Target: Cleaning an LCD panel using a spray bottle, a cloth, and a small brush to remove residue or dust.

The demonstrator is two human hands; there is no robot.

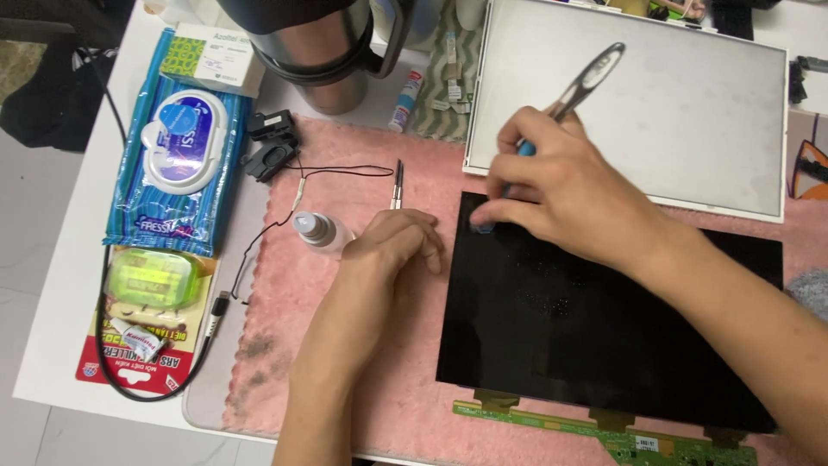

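Toothbrush (576, 95) with a blue neck and a translucent grey handle sits in the right hand (561, 194), whose fingers (504, 207) are clenched around the neck and press the blue head down onto the far left corner of a glossy black display panel (586, 336). The handle slants up and away over a pale, matte backlight sheet (681, 112) in a thin white frame, which lies just beyond the panel near the far edge of the bench (60, 285). Fine white specks dot the panel's black surface, and a narrow green circuit strip (621, 436) joined by short brown ribbon tabs runs along its near edge.

The left hand (392, 255) rests just beside the panel's left edge, its fingers curled into a loose fist on a fuzzy pink mat (405, 414), stained grey near its near left corner; whether they grip anything cannot be told. Slim metal tweezers (397, 185) lie just past the knuckles, and a small clear plastic bottle (321, 231) lies touching the hand's left side.

Further left, a thin black wire (259, 237) loops to two small black speaker modules (272, 142). Along the left edge of the white bench lie a soft blue wet-wipe pack (177, 164) and a lime-green plastic case (153, 280). A rounded steel tumbler (323, 52) stands at the far edge.
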